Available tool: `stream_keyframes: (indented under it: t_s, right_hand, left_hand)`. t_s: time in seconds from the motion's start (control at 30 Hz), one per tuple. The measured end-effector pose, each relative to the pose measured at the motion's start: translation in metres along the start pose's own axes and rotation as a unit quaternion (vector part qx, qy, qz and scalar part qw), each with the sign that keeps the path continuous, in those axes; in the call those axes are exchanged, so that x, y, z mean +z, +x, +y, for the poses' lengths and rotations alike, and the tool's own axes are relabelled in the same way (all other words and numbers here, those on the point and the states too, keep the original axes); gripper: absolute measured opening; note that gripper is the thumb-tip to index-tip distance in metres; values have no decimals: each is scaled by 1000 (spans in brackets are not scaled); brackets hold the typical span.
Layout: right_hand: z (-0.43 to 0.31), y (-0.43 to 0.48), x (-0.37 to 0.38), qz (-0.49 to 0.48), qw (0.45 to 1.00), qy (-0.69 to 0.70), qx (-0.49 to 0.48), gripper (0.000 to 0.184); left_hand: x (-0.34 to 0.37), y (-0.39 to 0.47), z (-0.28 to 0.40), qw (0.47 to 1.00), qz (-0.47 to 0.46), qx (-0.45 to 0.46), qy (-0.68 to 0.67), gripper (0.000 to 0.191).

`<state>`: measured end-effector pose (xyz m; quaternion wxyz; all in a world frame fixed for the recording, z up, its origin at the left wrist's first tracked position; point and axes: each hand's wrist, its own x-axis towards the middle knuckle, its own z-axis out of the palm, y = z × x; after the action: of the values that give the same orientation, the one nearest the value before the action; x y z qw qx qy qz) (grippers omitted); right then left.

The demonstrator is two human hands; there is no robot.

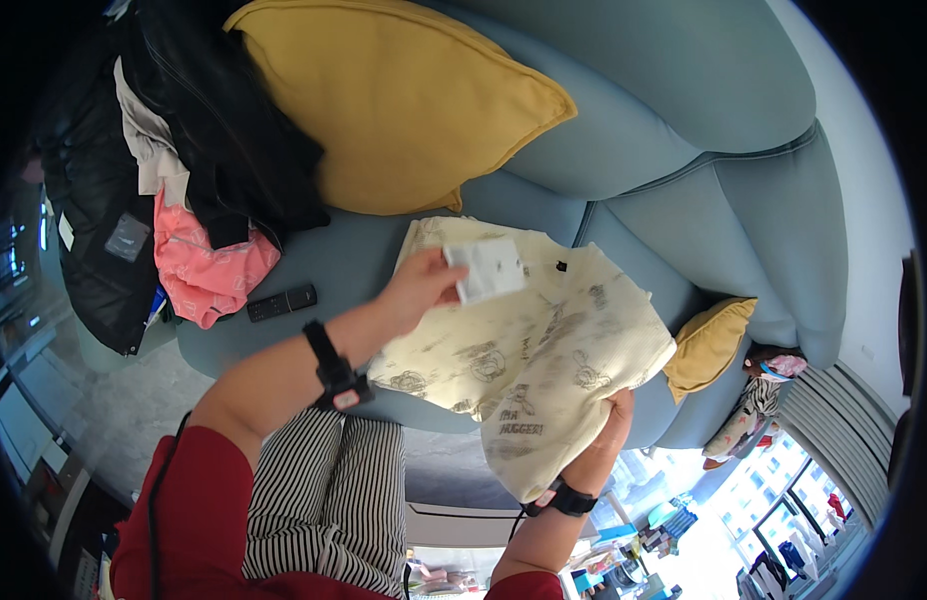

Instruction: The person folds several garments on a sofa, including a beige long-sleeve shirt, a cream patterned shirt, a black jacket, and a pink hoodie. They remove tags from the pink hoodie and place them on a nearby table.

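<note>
A cream knitted garment [448,341] with dark printed figures and lettering lies partly on the sofa seat, its front part lifted and hanging over the edge. My left hand [418,285] pinches a small white card or tag [495,271] above it; the hand is slightly blurred, and I cannot tell whether the tag is tied to the garment. Near the neckline shows a small dark label [561,266]. At the garment's right side, my right hand [619,412] grips the fabric, which hides part of the fingers.
The blue-grey sofa [343,247] carries a large yellow cushion [403,105], a smaller yellow cushion [707,341] and a black remote control [282,303]. Black jackets [231,127] and a pink printed garment [208,262] are heaped at the left. More fabric items [748,420] lie at the far right end.
</note>
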<state>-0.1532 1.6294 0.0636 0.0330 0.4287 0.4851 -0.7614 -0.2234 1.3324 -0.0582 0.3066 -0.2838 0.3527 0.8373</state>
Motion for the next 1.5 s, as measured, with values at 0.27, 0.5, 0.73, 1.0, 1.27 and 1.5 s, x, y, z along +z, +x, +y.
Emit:
stream_keyframes:
  t_s: [0.27, 0.5, 0.73, 1.0, 1.27, 1.5]
  right_hand:
    - [20, -17, 59, -10, 973, -202, -113, 46]
    - [107, -24, 128, -81, 718, -623, -299, 62]
    - [156, -43, 136, -135, 674, -660, -304, 73]
    - [116, -36, 71, -37, 762, -514, -392, 47]
    - [176, 27, 60, 102, 514, -778, -348, 60]
    - [177, 21, 62, 107, 496, -800, -321, 61]
  left_hand:
    - [5, -42, -140, 965, -23, -108, 237, 26]
    - [-34, -50, -171, 991, -48, -91, 85, 35]
    - [-128, -94, -107, 959, 93, -248, 105, 43]
    - [-17, -119, -53, 686, 157, 252, 664, 60]
    - [-32, -70, -92, 551, -29, 217, 805, 75]
    - [-51, -66, -101, 550, -31, 287, 784, 74]
